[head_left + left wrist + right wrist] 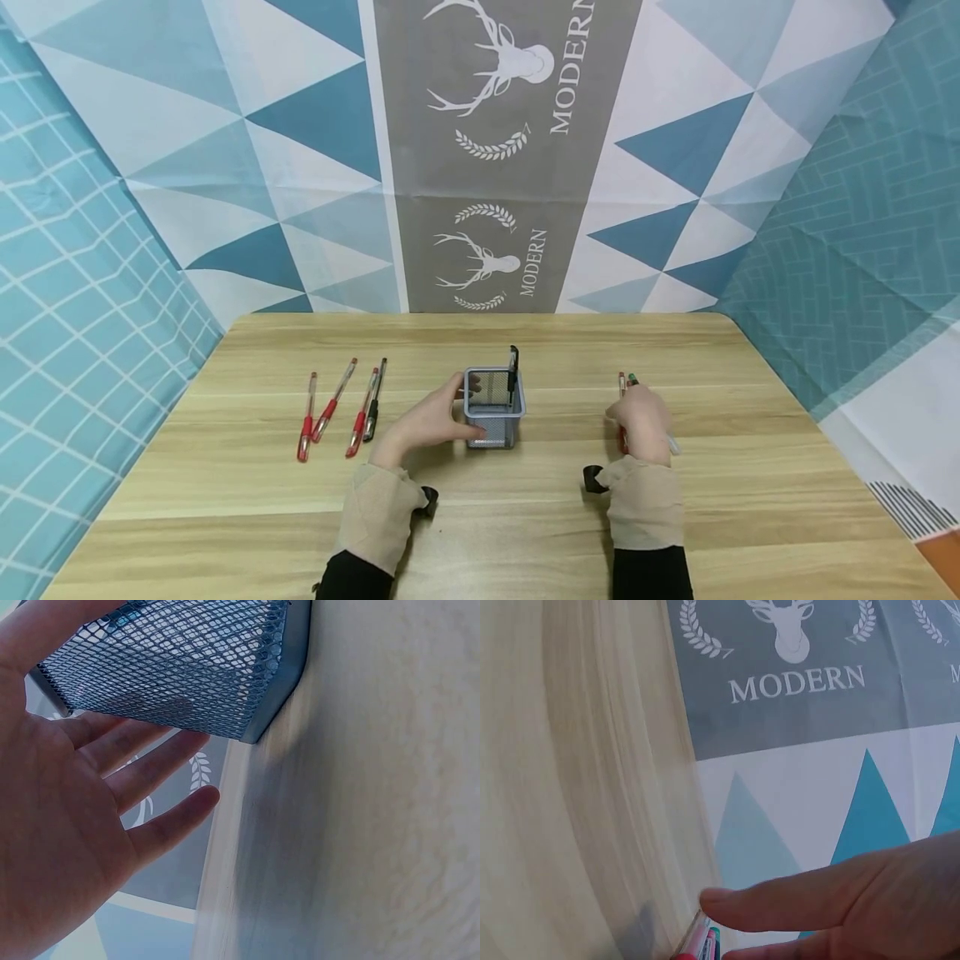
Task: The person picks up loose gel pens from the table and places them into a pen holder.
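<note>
My left hand (pixel 435 419) holds a grey mesh pen holder (pixel 491 432) by its left side, thumb at the front and fingers reaching round the back. In the left wrist view the fingers lie spread behind the mesh wall (pixel 172 675), with the little finger apart from it. One black pen (pixel 513 367) stands upright inside the holder. My right hand (pixel 642 421) is low over a few pens on the right. Below its extended thumb (pixel 772 904) show a red pen (pixel 697 941) and a green-ended pen (pixel 716 937); the hand hides much of them.
On the table's left lie three red pens (pixel 307 417) and a black pen (pixel 375 404), roughly side by side. The wooden table (pixel 517 533) ends at a patterned backdrop (pixel 480 183). A pale pen end (pixel 674 447) sticks out right of my right hand.
</note>
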A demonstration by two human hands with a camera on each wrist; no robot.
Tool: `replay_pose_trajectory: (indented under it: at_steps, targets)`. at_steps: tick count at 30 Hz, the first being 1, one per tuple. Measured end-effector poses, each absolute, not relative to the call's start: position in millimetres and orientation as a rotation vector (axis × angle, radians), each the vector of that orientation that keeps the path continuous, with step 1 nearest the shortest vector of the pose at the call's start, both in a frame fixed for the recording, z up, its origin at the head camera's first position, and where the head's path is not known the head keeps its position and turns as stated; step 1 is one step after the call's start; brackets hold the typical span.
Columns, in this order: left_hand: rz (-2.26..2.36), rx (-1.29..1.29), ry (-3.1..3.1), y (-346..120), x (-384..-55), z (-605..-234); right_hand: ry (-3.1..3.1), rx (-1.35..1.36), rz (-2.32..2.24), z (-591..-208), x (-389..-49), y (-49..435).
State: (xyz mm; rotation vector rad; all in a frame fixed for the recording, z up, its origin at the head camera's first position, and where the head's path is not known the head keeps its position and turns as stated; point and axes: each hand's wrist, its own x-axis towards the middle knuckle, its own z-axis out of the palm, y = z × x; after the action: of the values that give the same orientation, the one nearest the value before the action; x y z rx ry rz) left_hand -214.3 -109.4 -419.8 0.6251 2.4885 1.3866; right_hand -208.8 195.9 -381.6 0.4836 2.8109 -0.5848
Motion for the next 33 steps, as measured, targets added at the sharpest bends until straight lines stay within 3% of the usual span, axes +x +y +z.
replay_pose_trajectory:
  at_steps: [7,13,33]
  targets:
    - [1.414,0.621,2.458,-106.1,-202.1,-398.3,2.737,0.437,-0.502,-385.0,-206.7,200.2]
    - [1.394,0.626,2.49,-108.9,-213.8,-419.3,2.735,0.442,-0.474,-388.5,-207.8,198.5]
    - [1.383,0.6,2.489,-110.1,-214.1,-420.8,2.711,0.401,-0.51,-392.8,-209.6,195.0]
